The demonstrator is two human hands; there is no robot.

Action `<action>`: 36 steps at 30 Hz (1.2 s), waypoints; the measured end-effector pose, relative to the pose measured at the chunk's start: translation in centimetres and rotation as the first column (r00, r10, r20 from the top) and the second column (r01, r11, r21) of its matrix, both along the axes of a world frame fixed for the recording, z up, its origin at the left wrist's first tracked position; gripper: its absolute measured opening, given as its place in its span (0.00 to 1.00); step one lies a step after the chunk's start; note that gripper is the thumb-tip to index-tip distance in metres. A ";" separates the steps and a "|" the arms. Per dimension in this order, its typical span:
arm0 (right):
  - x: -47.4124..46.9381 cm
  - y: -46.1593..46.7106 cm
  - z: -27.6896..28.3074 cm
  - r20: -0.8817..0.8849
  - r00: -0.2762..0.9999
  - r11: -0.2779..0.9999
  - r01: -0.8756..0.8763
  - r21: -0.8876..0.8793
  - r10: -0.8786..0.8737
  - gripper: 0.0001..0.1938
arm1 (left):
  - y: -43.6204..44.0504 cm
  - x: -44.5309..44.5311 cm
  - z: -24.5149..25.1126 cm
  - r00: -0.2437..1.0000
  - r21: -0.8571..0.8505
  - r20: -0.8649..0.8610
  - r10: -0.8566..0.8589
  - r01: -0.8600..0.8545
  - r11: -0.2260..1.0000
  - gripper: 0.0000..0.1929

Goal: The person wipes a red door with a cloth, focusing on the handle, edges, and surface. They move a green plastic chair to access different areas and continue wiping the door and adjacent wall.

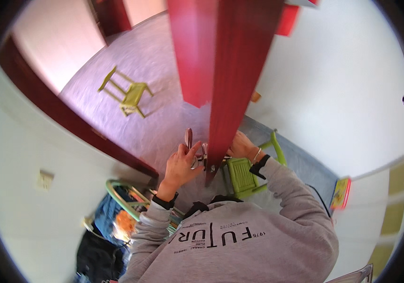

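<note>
A dark red wooden door (232, 78) stands edge-on in front of me, with metal door hardware (204, 150) near its lower visible end. On the left side of the door is my left hand (181, 164), fingers spread around the handle hardware; whether they grip it is unclear. A metal door handle (188, 138) sticks up just beyond those fingers. My right hand (240, 145) is at the door's other side, its fingertips partly hidden behind the door panel. A small metal plate (213, 169) shows on the door's edge.
A green plastic chair (240, 175) stands close by on the right, below my right hand. Farther off at the left is a yellow-green chair (133, 95). A green-framed rack (117, 184) with clothes (104, 215) is beside my left arm. A red-yellow box (341, 193) rests by the right wall.
</note>
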State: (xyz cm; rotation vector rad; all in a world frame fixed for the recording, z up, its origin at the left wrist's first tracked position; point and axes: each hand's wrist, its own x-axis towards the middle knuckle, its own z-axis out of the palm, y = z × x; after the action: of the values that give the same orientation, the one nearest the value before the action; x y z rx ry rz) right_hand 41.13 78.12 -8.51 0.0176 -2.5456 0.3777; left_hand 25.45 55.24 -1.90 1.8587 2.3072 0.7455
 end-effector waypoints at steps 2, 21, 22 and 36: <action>2.2 0.8 0.5 -0.013 0.999 0.999 0.048 0.012 -0.048 0.10 | 2.0 1.1 -1.2 0.997 -0.096 -0.030 -0.066 0.063 0.993 0.27; 37.6 16.7 -27.4 0.783 0.273 0.152 0.962 -0.227 -0.559 0.33 | 9.3 11.2 -6.1 0.899 -0.188 -0.435 -0.045 -0.041 0.981 0.14; 38.1 17.1 -29.3 0.796 0.247 0.095 0.967 -0.234 -0.553 0.34 | 8.9 11.0 -6.3 0.877 -0.158 -0.478 -0.055 -0.024 0.987 0.14; 39.4 19.2 -39.8 0.808 0.535 -0.102 0.815 -0.571 -0.244 0.35 | 6.5 11.1 -7.3 0.883 -0.269 -0.467 0.039 -0.185 0.945 0.15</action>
State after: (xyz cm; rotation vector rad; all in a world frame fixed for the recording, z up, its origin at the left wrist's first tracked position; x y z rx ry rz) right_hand 80.55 97.34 -48.29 -1.8649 -1.7971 1.7146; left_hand 36.56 61.78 -9.25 1.9172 2.6261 -0.0755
